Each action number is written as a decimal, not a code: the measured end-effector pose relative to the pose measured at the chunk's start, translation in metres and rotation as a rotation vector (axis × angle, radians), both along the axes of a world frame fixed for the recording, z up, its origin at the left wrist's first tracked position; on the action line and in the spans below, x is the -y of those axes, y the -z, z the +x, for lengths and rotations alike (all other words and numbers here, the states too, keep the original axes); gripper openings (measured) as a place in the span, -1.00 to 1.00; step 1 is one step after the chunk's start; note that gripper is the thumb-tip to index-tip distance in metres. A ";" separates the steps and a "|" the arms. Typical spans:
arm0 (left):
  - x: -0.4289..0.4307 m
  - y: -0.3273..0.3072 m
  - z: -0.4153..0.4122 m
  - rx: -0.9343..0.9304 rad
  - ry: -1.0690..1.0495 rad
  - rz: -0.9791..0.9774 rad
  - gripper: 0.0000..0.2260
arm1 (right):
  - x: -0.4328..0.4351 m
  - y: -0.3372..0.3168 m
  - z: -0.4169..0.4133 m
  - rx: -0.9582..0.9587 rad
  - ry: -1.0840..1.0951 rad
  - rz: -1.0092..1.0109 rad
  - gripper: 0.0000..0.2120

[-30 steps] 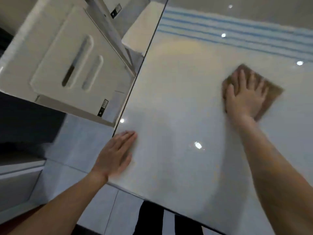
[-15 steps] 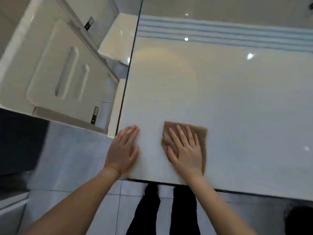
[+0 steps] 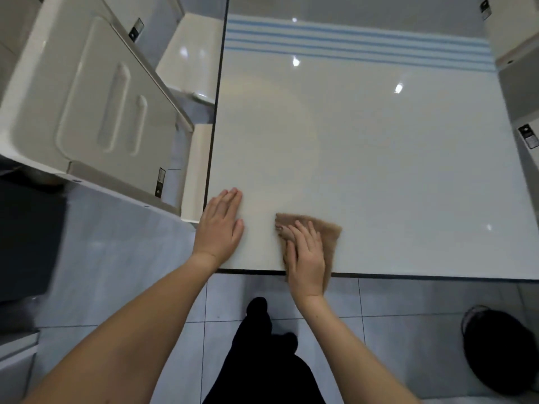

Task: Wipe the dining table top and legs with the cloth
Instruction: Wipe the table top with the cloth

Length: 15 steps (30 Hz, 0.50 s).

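Two hands down at the near edge. The left hand (image 3: pixel 220 228) lies flat, fingers straight, on the one table (image 3: pixel 379 156). The right hand (image 3: pixel 304 258) presses flat on the single brown cloth (image 3: pixel 329 237). It's now drooping over that edge; half a second ago it sat fully on top.

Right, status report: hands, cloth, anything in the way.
Left hand flat on table by left corner. Right hand pressing cloth flat at near edge, cloth overhanging. Chair close beside left edge.
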State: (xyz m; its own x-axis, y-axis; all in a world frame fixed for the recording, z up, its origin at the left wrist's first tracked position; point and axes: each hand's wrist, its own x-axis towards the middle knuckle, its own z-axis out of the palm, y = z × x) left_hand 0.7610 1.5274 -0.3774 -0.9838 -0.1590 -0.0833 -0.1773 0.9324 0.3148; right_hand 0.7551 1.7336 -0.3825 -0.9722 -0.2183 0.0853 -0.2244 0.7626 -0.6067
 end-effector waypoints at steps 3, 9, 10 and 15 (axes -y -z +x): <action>-0.003 -0.016 0.004 0.079 -0.022 0.100 -0.50 | -0.004 -0.033 0.018 0.300 0.135 -0.349 -0.76; -0.014 -0.086 0.062 0.161 -0.209 0.525 -0.70 | -0.047 -0.123 0.045 0.632 0.444 -0.834 -0.73; -0.017 -0.099 0.078 0.130 -0.248 0.590 -0.73 | -0.058 -0.134 0.052 0.655 0.475 -0.883 -0.73; -0.037 -0.149 0.172 -0.064 -0.410 0.785 -0.84 | -0.098 -0.181 0.108 0.778 0.511 -1.154 -0.70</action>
